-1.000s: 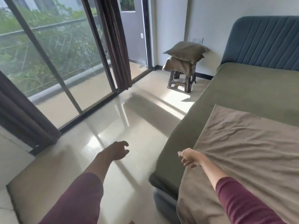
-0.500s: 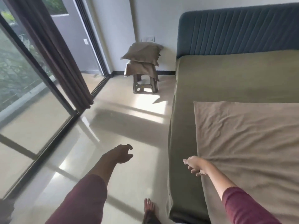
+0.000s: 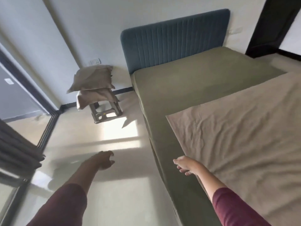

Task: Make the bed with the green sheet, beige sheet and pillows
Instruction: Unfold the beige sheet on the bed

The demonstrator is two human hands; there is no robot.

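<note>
Closer to the pillows (image 3: 92, 79) now, left hand (image 3: 104, 162) and right hand (image 3: 185, 165) reach forward, loosely curled, empty

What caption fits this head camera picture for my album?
Both empty hands, left hand and right hand, reach out beside the olive-green sheet and wrinkled beige sheet.

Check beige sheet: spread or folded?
Spread. The beige sheet lies flat and wrinkled over the green sheet, leaving the head end uncovered.
</note>
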